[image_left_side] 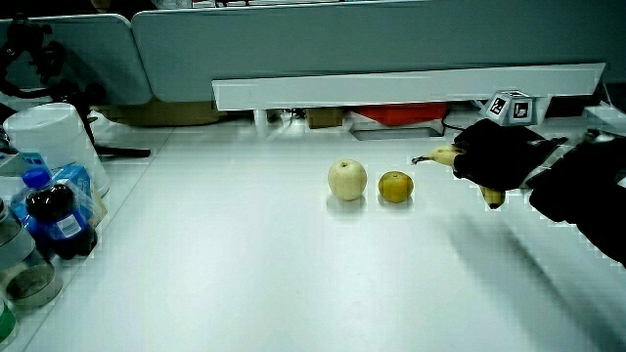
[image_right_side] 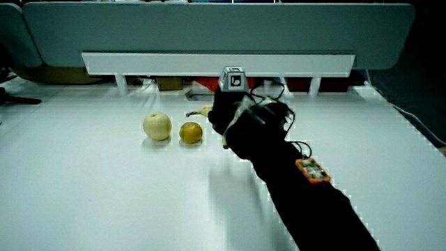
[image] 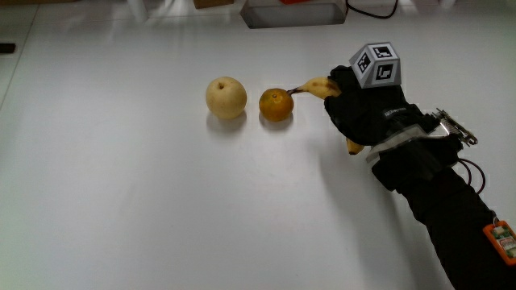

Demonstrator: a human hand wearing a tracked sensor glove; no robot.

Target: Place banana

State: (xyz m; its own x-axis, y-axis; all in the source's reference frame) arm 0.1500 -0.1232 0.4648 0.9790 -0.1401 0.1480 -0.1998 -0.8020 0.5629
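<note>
We've got the hand (image: 367, 109) closed around the banana (image: 322, 87), fingers curled over its middle, so only the two ends show: the stem end pokes out toward the orange (image: 276, 105), and the other tip peeks from under the hand on the side nearer the person. The patterned cube (image: 376, 64) sits on the back of the hand, and the black forearm (image: 451, 213) runs back toward the person. In a side view the banana (image_left_side: 446, 155) looks held just above the white table (image: 161, 201), though we can't tell whether its lower tip touches. Its stem comes very close to the orange; contact we can't confirm. Just beside the orange, on the side away from the hand, sits a pale round fruit (image: 226, 97), apple-like. In a side view, bottles (image_left_side: 59, 220) and a white container (image_left_side: 51, 142) stand at the table's edge, well apart from the fruit
</note>
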